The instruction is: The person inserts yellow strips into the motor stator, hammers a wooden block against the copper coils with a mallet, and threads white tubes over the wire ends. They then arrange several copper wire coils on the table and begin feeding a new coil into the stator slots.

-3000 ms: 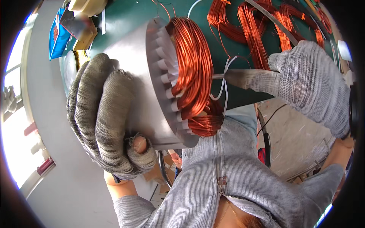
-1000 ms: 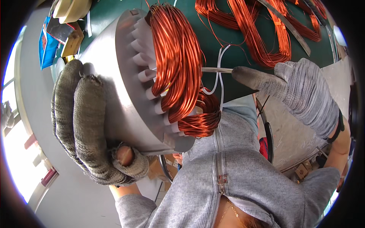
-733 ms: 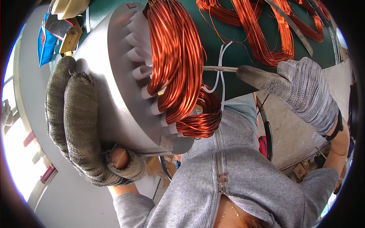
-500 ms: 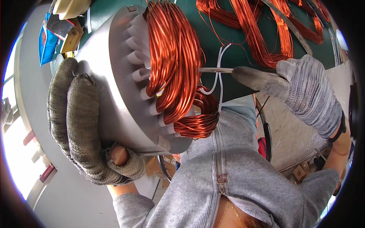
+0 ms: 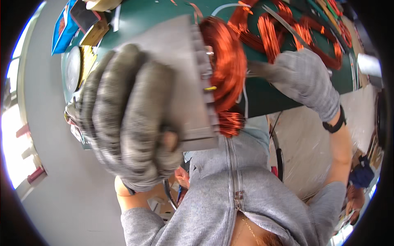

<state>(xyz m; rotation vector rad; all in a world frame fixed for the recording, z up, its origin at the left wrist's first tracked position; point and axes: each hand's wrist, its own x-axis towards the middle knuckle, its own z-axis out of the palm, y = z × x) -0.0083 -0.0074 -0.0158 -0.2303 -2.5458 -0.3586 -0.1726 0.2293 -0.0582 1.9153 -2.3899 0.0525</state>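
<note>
My left hand (image 5: 125,119), in a worn grey knit glove, grips the outer wall of a motor stator (image 5: 186,90), a silvery metal cylinder held up off the table. Copper wire coils (image 5: 227,61) bulge from its right end, where pale liners stick out along the slots. My right hand (image 5: 305,80), also gloved, is closed around a slim metal rod (image 5: 253,70), its index finger stretched toward the coils. The rod's tip is blurred, so I cannot tell whether it touches the wire. A white sleeve tube (image 5: 245,98) hangs beside the coils.
Orange-tied copper coils (image 5: 269,39) lie on the green tabletop (image 5: 164,10), with a long flat strip (image 5: 289,28) across them. At the far left are a blue box (image 5: 65,30), a wooden block (image 5: 95,30) and a round disc (image 5: 74,69). A white cylinder (image 5: 368,64) is at right.
The stator has swung right and turned, so its coil end shows more edge-on. My left hand has moved right with it; my right hand has shifted slightly left and up, keeping the rod.
</note>
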